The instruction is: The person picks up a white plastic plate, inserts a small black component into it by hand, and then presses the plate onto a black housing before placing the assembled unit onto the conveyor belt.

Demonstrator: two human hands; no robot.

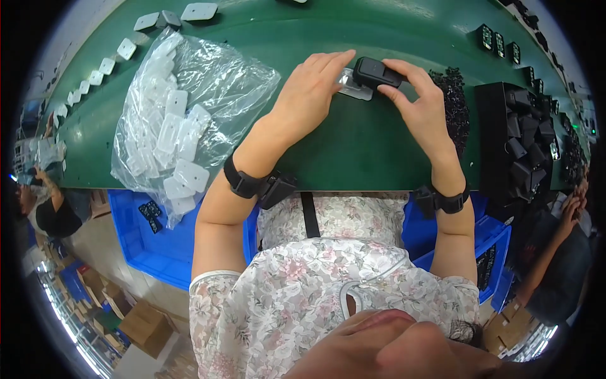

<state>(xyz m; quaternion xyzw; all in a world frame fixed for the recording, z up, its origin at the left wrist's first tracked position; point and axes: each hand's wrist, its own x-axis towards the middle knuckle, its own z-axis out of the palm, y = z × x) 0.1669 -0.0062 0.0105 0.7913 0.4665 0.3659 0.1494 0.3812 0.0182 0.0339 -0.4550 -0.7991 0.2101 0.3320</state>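
Observation:
A small black box-shaped plastic housing (pixel 372 71) is pinched between the thumb and fingers of my right hand (pixel 421 95), just above the green table. Beneath its left end lies a clear plastic piece (pixel 356 91), partly covered by the housing. My left hand (pixel 309 88) rests at that piece's left side with its fingers stretched toward the housing's upper left corner. Its thumb is mostly hidden, and no grip on the clear piece shows.
A clear bag (pixel 240 79) of white plates (pixel 169 132) lies left. Small black parts (pixel 456 104) are heaped to the right, beside a black bin of black housings (pixel 527 136). Blue crates (pixel 158 252) stand below the table edge. Other people work at both sides.

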